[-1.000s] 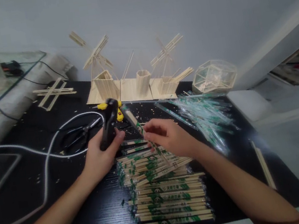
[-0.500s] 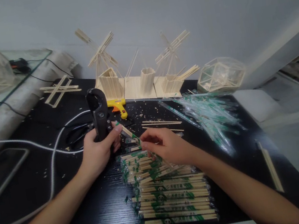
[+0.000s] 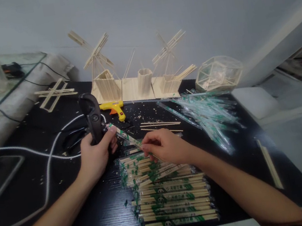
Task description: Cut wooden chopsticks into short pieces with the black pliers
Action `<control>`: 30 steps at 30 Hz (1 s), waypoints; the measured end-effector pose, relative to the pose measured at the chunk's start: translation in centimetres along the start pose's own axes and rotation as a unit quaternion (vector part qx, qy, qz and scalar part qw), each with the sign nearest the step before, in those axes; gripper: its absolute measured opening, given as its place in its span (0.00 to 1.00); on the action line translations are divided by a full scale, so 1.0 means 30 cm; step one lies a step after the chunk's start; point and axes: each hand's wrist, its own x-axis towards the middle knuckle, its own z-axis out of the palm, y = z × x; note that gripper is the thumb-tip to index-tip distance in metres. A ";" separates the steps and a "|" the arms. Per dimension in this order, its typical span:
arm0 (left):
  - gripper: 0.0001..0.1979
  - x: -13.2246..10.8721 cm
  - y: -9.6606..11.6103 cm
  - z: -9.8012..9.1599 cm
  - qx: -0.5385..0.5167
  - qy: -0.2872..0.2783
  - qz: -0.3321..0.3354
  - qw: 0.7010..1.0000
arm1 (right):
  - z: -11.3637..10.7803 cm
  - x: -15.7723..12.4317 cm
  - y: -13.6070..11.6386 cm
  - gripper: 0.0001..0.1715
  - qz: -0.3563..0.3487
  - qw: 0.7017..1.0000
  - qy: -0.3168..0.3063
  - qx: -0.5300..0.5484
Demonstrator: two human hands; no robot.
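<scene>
My left hand [image 3: 95,158] is closed around a black pipe cutter [image 3: 93,118], its hooked jaw pointing up. The same thumb and fingers pinch one end of a pair of chopsticks [image 3: 128,136] in a clear wrapper with green print. My right hand [image 3: 167,145] is closed on the lower end of that wrapped pair, fingertips pressed together. Below the hands lies a stack of wrapped chopsticks [image 3: 176,197], the upper ones crossing unevenly. Bare sticks [image 3: 160,123] lie just beyond my right hand.
A yellow glue gun [image 3: 116,109] lies behind the cutter. Stick-built windmills [image 3: 108,87] line the wall. Emptied wrappers [image 3: 208,115] are heaped at the right, near a polyhedron stick frame [image 3: 219,73]. A white cable [image 3: 48,171] loops across the left; loose sticks [image 3: 269,165] lie far right.
More of the wrapped chopsticks shows between my hands, which are slightly farther apart. My left hand with the cutter has shifted left in view; the whole scene has also shifted slightly left.
</scene>
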 end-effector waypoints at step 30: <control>0.17 -0.042 -0.009 0.011 0.105 -0.039 -0.021 0.994 | 0.006 0.010 0.001 0.07 0.020 0.998 -0.012 0.057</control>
